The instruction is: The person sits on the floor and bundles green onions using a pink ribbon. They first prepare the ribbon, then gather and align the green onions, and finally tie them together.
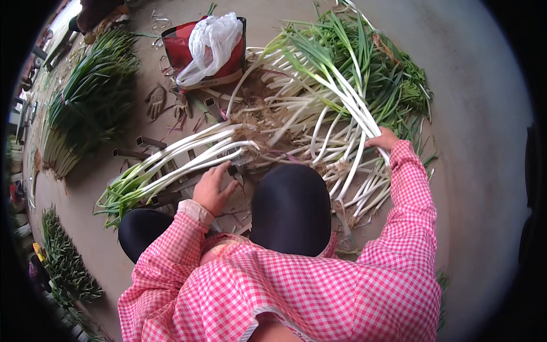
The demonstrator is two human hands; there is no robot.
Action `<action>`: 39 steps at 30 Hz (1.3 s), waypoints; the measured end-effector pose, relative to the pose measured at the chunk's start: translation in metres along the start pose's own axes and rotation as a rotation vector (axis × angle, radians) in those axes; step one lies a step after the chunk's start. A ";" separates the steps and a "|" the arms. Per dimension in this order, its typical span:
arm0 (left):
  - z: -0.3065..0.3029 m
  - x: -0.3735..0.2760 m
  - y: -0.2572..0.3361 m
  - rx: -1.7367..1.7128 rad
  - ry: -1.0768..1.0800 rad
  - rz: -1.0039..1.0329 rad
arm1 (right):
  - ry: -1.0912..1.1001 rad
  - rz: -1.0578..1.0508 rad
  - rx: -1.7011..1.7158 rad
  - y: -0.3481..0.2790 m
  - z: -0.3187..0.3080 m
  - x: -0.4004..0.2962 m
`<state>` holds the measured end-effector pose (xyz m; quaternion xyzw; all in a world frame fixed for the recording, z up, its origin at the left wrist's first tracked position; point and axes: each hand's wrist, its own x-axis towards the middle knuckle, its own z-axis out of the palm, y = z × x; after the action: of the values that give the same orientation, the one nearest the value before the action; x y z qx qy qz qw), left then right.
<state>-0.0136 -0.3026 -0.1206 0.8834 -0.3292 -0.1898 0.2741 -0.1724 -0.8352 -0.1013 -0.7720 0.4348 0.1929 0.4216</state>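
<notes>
Several long white-stemmed green onions (348, 100) are gripped near their lower stems by my right hand (384, 140), their green leaves pointing up and left over a large heap of green onions (295, 81). My left hand (215, 188) holds nothing; its fingers are apart, just below a smaller row of green onions (183, 149). That row lies across metal square tubes (151, 142), roots at the right and leaves at the lower left. Brown roots lie tangled between the row and the heap.
A red and black bag (179, 51) with a white plastic bag (216, 42) on it stands beyond the row. Work gloves (157, 101) lie beside it. Large bundled green onions (92, 94) rest at left, more greenery (68, 260) below. Part of another person (100, 13) shows at top left.
</notes>
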 end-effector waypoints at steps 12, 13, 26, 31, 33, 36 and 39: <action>-0.013 -0.072 0.021 -0.149 0.106 0.018 | -0.117 -0.026 0.464 0.019 -0.008 -0.108; -0.017 -0.074 0.033 -0.196 0.192 0.087 | -0.118 -0.013 0.571 0.021 0.004 -0.111; 0.015 -0.007 0.223 0.377 -0.140 0.361 | -0.224 -0.270 0.791 -0.046 0.121 -0.178; 0.045 0.014 0.230 -0.198 -0.172 0.187 | -0.263 -0.300 0.721 -0.052 0.104 -0.201; 0.035 0.011 0.234 -0.741 -0.519 -0.053 | -0.250 -0.306 0.674 -0.048 0.106 -0.214; 0.051 0.013 0.224 -0.900 -0.489 -0.171 | -0.269 -0.351 0.590 -0.043 0.118 -0.224; 0.056 0.003 0.222 -0.636 -0.386 -0.061 | -0.215 -0.358 0.523 -0.033 0.129 -0.236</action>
<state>-0.1464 -0.4657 -0.0296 0.7116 -0.2729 -0.4536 0.4620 -0.2658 -0.6007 -0.0018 -0.6769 0.2802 0.0782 0.6762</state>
